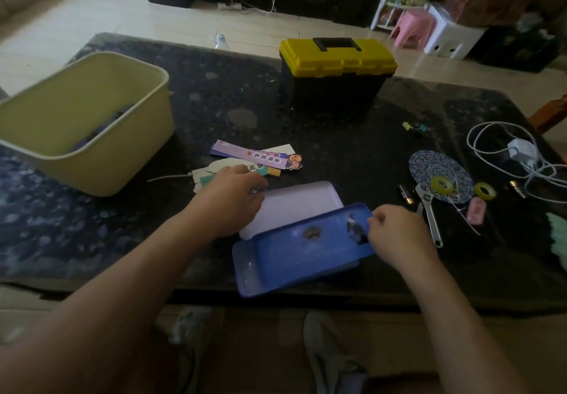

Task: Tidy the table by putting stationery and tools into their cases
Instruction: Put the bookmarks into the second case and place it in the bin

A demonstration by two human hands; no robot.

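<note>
At the 6 o'clock edge of the bench (352,154) lies the open pencil case (294,200), its blue lid (294,255) tilted across it. The right hand (399,237) pinches the lid's 3 o'clock end. The left hand (230,200) covers the case's 9 o'clock end with fingers curled; whether it grips anything, I cannot tell.

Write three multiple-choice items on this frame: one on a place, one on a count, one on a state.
1. Where does the wrench lie, relative to the pencil case? A right of it; B left of it; C inside it.
2. How many yellow tape rolls are out? A one; B two; C four.
3. The toolbox is: A lidless; B wide open; C closed.
Key: 1 A, it lies just past the case's right end; 2 B, two rolls show beyond the wrench; 3 C, its yellow lid sits flat.
</note>
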